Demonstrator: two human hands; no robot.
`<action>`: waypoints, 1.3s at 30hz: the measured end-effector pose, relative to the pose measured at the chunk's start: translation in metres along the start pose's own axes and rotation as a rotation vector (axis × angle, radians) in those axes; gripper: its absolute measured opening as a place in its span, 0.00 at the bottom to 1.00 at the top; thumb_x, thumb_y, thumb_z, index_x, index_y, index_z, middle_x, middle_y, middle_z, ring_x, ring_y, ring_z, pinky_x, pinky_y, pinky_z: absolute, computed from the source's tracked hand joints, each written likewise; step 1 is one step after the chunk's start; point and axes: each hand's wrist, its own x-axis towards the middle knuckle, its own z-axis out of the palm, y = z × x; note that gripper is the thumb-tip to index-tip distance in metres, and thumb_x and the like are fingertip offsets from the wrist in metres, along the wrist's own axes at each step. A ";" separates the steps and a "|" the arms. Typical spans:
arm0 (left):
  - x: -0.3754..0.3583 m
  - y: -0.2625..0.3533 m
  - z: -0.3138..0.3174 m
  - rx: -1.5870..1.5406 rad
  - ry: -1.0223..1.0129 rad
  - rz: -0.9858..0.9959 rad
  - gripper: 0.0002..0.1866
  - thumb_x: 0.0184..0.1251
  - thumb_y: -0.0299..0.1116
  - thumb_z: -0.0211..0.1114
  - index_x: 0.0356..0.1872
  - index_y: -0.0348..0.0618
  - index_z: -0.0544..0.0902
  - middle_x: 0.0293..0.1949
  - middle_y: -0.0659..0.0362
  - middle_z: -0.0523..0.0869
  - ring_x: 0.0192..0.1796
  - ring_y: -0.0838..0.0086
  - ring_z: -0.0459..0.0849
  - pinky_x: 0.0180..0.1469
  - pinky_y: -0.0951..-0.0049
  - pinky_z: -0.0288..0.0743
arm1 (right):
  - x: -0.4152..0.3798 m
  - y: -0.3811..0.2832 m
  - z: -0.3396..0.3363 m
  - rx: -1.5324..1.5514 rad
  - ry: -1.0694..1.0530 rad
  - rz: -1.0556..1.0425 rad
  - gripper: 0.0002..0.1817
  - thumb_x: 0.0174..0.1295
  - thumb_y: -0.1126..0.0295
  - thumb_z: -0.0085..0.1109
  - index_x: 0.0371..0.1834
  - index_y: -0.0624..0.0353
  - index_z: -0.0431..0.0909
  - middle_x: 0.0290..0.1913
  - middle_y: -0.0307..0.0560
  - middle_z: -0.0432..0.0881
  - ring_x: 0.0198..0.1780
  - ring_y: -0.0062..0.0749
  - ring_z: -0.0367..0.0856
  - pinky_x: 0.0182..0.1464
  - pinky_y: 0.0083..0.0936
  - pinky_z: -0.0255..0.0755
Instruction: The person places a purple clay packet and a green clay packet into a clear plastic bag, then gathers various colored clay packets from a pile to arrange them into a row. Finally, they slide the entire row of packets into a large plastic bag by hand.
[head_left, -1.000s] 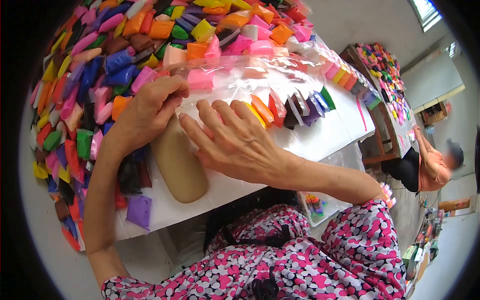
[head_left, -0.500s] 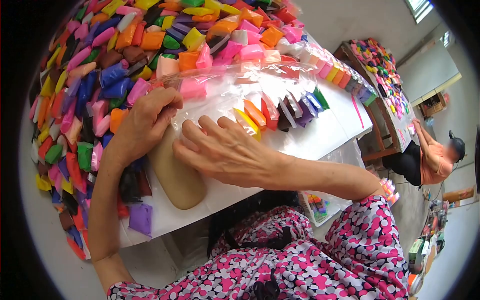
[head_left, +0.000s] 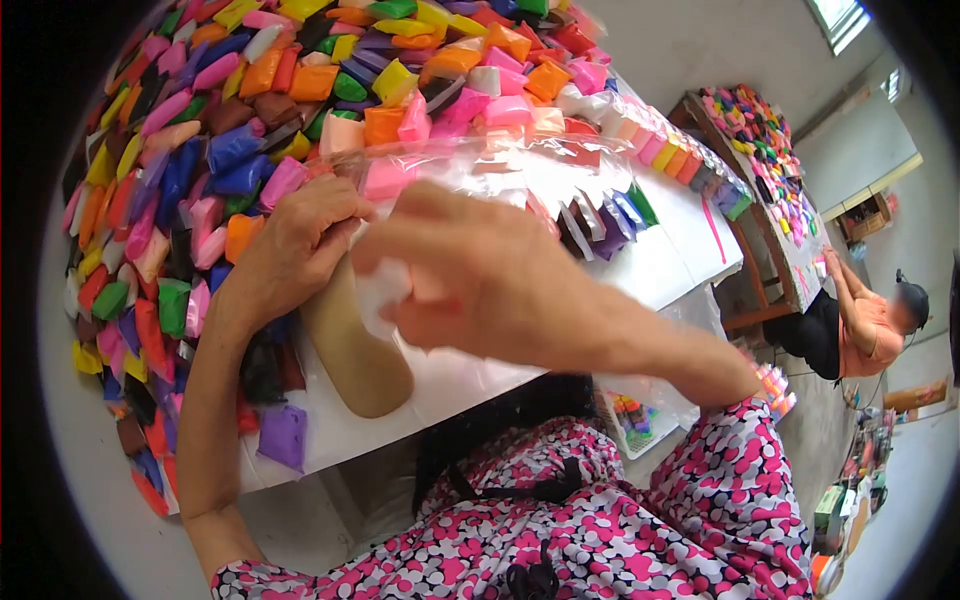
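Observation:
My left hand (head_left: pixel 295 245) is closed, its fingertips pinched at the near left corner of a clear plastic bag (head_left: pixel 460 160) lying over the white table surface. My right hand (head_left: pixel 480 280) is smeared by motion above the table, fingers bent. A whitish patch shows by its thumb, and I cannot make out what it is. Under both hands lies a tan, flat, oblong piece with a rounded end (head_left: pixel 360 355). Beyond my right hand is a row of small colored packets, among them a purple packet (head_left: pixel 612 235) and a green packet (head_left: pixel 643 205).
A large heap of colored packets (head_left: pixel 240 150) covers the table's left and far side. Stacked packets (head_left: pixel 690 160) line the far right edge. A white basket (head_left: pixel 635 425) sits below the table edge. A person (head_left: pixel 870 325) works at another table (head_left: pixel 740 150) on the right.
My right hand has lifted from the tan piece toward the camera and moved slightly right, now covering the yellow and orange packets. My left hand stays almost in place.

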 end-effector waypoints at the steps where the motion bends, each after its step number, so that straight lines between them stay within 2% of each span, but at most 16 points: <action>1: 0.000 0.001 -0.001 0.032 -0.012 0.017 0.09 0.57 0.20 0.60 0.40 0.34 0.80 0.35 0.51 0.79 0.42 0.56 0.79 0.46 0.63 0.73 | 0.008 0.001 -0.012 0.114 -0.033 0.067 0.18 0.49 0.68 0.63 0.45 0.57 0.80 0.40 0.54 0.79 0.40 0.50 0.82 0.40 0.40 0.77; 2: -0.001 0.002 0.000 0.017 -0.005 0.024 0.09 0.56 0.20 0.60 0.39 0.34 0.80 0.35 0.51 0.78 0.42 0.57 0.79 0.46 0.64 0.73 | 0.019 0.003 -0.023 0.269 -0.099 0.225 0.20 0.50 0.66 0.64 0.47 0.59 0.81 0.39 0.56 0.82 0.41 0.49 0.83 0.45 0.38 0.77; 4: -0.002 0.001 0.002 -0.011 0.009 0.038 0.10 0.54 0.19 0.60 0.38 0.35 0.81 0.35 0.52 0.77 0.42 0.58 0.78 0.46 0.64 0.72 | 0.034 0.018 -0.031 0.266 -0.144 0.364 0.17 0.53 0.63 0.66 0.46 0.53 0.83 0.35 0.44 0.80 0.40 0.30 0.78 0.43 0.29 0.73; 7: -0.004 0.008 -0.003 -0.022 -0.019 0.005 0.09 0.52 0.19 0.60 0.35 0.35 0.83 0.35 0.53 0.77 0.42 0.60 0.78 0.46 0.64 0.73 | 0.056 0.050 -0.032 0.145 -0.121 0.305 0.19 0.55 0.59 0.66 0.48 0.52 0.83 0.37 0.42 0.80 0.42 0.29 0.79 0.44 0.29 0.73; 10: -0.006 0.006 -0.002 -0.031 -0.057 -0.042 0.12 0.50 0.16 0.61 0.36 0.37 0.85 0.40 0.54 0.78 0.47 0.61 0.79 0.50 0.68 0.73 | 0.072 0.063 -0.037 0.025 -0.041 0.247 0.19 0.54 0.58 0.67 0.48 0.51 0.84 0.38 0.43 0.81 0.43 0.29 0.80 0.46 0.28 0.73; 11: -0.006 0.005 -0.002 -0.005 -0.058 -0.021 0.12 0.50 0.16 0.62 0.36 0.37 0.85 0.40 0.54 0.78 0.47 0.61 0.79 0.50 0.68 0.73 | 0.076 0.063 -0.038 0.024 -0.031 0.274 0.19 0.53 0.58 0.67 0.47 0.52 0.84 0.39 0.43 0.82 0.45 0.30 0.81 0.49 0.27 0.74; 14: -0.006 0.006 -0.001 0.067 -0.054 0.039 0.13 0.49 0.15 0.63 0.36 0.38 0.85 0.39 0.55 0.78 0.47 0.61 0.79 0.49 0.67 0.74 | 0.085 0.065 -0.037 0.046 -0.017 0.303 0.20 0.53 0.58 0.68 0.47 0.53 0.83 0.40 0.45 0.83 0.44 0.30 0.81 0.49 0.28 0.74; 17: -0.006 0.008 0.000 0.115 -0.034 0.073 0.12 0.49 0.16 0.63 0.36 0.38 0.86 0.38 0.55 0.78 0.46 0.60 0.79 0.48 0.65 0.75 | 0.085 0.069 -0.019 0.077 0.057 0.179 0.18 0.52 0.60 0.68 0.46 0.54 0.83 0.37 0.46 0.82 0.42 0.31 0.81 0.46 0.28 0.73; 20: -0.005 0.011 0.000 0.126 -0.027 0.064 0.11 0.49 0.18 0.61 0.35 0.38 0.87 0.36 0.54 0.79 0.45 0.59 0.80 0.48 0.62 0.76 | 0.079 0.077 0.001 -0.074 0.093 -0.082 0.17 0.51 0.62 0.68 0.44 0.55 0.82 0.36 0.48 0.81 0.40 0.35 0.81 0.45 0.29 0.73; 21: -0.006 0.011 0.001 0.129 -0.032 0.057 0.11 0.50 0.18 0.61 0.35 0.38 0.87 0.37 0.54 0.79 0.45 0.58 0.80 0.48 0.62 0.76 | 0.075 0.077 0.006 -0.019 0.091 -0.071 0.16 0.51 0.64 0.68 0.43 0.54 0.82 0.37 0.48 0.80 0.42 0.38 0.80 0.47 0.30 0.73; 24: -0.007 0.008 0.005 0.100 -0.001 0.063 0.11 0.51 0.18 0.61 0.36 0.38 0.87 0.38 0.53 0.81 0.46 0.57 0.80 0.49 0.62 0.76 | 0.072 0.091 0.007 -0.013 0.111 -0.181 0.16 0.51 0.65 0.68 0.44 0.53 0.81 0.40 0.46 0.80 0.45 0.39 0.79 0.49 0.32 0.73; 33: -0.005 0.008 0.003 0.087 0.035 0.042 0.08 0.51 0.19 0.63 0.34 0.34 0.85 0.36 0.51 0.82 0.44 0.56 0.82 0.48 0.63 0.77 | 0.065 0.098 -0.004 -0.091 -0.031 -0.176 0.15 0.52 0.67 0.68 0.44 0.52 0.81 0.45 0.44 0.81 0.47 0.40 0.79 0.50 0.34 0.73; 39: 0.000 0.008 0.004 0.148 0.028 0.106 0.07 0.52 0.20 0.63 0.34 0.34 0.83 0.34 0.51 0.82 0.43 0.57 0.83 0.47 0.62 0.77 | 0.063 0.086 -0.004 -0.104 -0.275 -0.079 0.16 0.52 0.67 0.68 0.45 0.51 0.82 0.43 0.45 0.80 0.47 0.39 0.79 0.49 0.35 0.73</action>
